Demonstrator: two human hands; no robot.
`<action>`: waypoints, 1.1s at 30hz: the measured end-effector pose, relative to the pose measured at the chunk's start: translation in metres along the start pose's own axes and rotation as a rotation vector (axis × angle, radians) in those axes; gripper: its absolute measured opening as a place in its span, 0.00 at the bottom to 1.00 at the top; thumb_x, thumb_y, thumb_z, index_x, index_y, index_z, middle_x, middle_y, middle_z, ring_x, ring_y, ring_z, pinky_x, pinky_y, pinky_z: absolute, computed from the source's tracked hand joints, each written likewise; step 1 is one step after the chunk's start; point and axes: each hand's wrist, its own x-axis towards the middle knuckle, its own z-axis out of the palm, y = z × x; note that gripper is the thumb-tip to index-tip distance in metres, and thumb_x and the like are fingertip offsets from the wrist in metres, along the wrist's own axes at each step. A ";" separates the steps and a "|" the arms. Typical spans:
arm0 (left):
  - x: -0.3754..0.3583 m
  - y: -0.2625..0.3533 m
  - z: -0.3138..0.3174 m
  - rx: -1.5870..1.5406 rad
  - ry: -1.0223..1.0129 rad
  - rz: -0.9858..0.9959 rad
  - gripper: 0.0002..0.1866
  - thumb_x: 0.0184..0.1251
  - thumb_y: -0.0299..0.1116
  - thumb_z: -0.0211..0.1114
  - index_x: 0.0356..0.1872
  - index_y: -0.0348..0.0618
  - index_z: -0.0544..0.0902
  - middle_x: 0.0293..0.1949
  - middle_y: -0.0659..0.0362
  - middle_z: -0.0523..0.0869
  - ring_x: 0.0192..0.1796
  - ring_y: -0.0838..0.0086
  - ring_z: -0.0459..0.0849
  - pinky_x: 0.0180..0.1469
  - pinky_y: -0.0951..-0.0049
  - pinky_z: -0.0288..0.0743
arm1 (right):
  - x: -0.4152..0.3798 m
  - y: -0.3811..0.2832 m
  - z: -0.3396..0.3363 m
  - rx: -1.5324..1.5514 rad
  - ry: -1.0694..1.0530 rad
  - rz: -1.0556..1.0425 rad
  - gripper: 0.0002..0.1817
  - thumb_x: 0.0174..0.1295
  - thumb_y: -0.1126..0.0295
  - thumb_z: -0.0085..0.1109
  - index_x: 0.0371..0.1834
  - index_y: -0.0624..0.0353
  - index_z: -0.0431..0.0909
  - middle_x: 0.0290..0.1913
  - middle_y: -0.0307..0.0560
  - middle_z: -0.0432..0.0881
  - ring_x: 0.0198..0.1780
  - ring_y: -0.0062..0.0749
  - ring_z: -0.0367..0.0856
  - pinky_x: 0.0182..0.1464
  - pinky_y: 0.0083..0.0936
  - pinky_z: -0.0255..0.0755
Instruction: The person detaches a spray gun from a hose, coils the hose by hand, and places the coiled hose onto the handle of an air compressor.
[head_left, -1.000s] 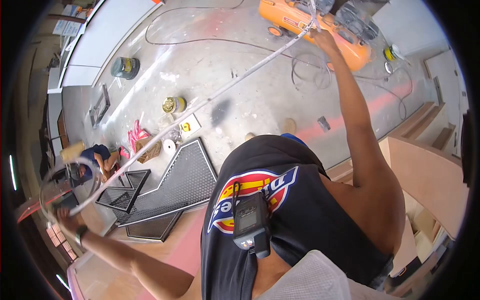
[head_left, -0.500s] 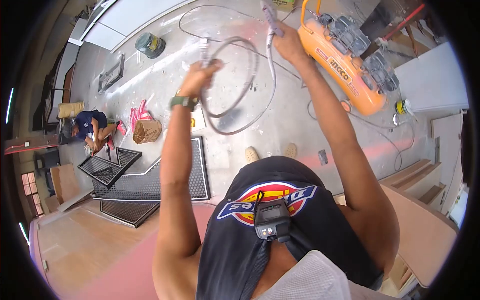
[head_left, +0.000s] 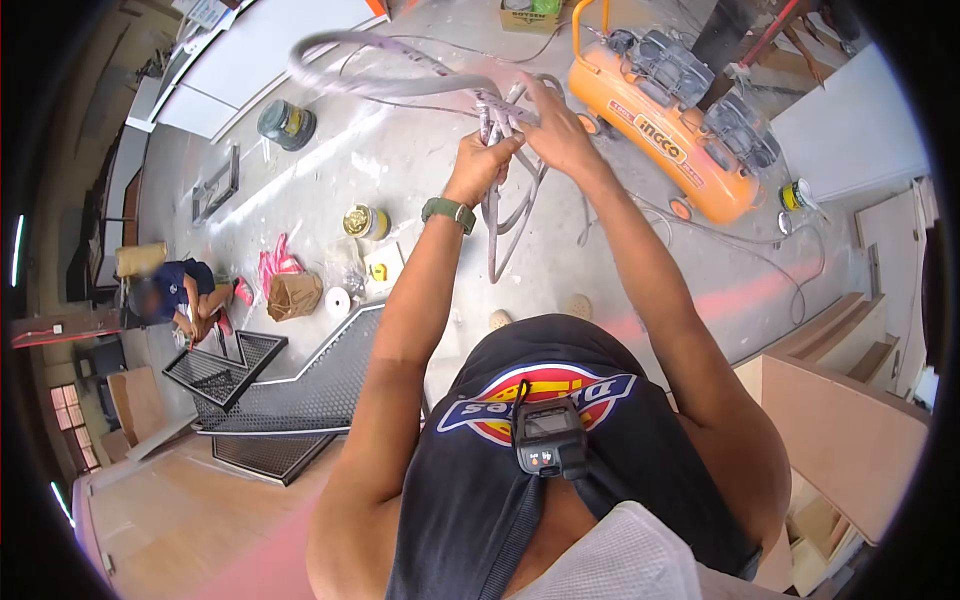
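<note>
A grey, paint-spattered hose (head_left: 494,245) hangs in several loops between my hands, and one loop swings out blurred to the left. My left hand (head_left: 482,168), with a green watch on its wrist, is closed around the gathered loops. Close beside it, touching the same bundle, my right hand (head_left: 556,132) grips the hose. Its fingertips are partly hidden and slightly blurred. Both hands are held out in front of me, above the concrete floor.
An orange air compressor (head_left: 655,135) stands at the right, with thin hose on the floor around it. Paint cans (head_left: 287,125), a paper bag (head_left: 294,296) and black mesh frames (head_left: 300,375) lie to the left. A person (head_left: 185,290) crouches at far left; another's arm shows top right.
My hands have come together from wide apart. The single open loop has become a bundle of several loops in my left hand, and my right hand has moved down and left.
</note>
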 end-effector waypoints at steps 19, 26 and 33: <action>0.039 -0.007 0.031 0.234 0.540 0.472 0.11 0.56 0.35 0.72 0.29 0.39 0.80 0.18 0.61 0.79 0.20 0.76 0.73 0.24 0.71 0.69 | -0.071 -0.082 -0.026 0.894 -0.272 -0.014 0.09 0.68 0.69 0.57 0.38 0.65 0.79 0.30 0.38 0.78 0.32 0.16 0.73 0.34 0.18 0.68; 0.036 0.003 -0.039 0.063 0.518 0.036 0.12 0.50 0.30 0.76 0.23 0.39 0.79 0.16 0.60 0.77 0.14 0.75 0.72 0.17 0.70 0.64 | -0.056 -0.054 -0.125 1.610 -0.848 -0.121 0.31 0.72 0.46 0.44 0.35 0.69 0.80 0.14 0.35 0.69 0.14 0.14 0.59 0.16 0.16 0.52; 0.001 -0.011 -0.126 -0.240 0.300 -0.074 0.10 0.57 0.27 0.70 0.38 0.40 0.79 0.18 0.67 0.69 0.17 0.80 0.66 0.19 0.76 0.67 | -0.042 0.041 -0.197 0.646 -0.020 0.122 0.28 0.74 0.56 0.45 0.63 0.74 0.67 0.20 0.32 0.68 0.23 0.15 0.62 0.27 0.13 0.52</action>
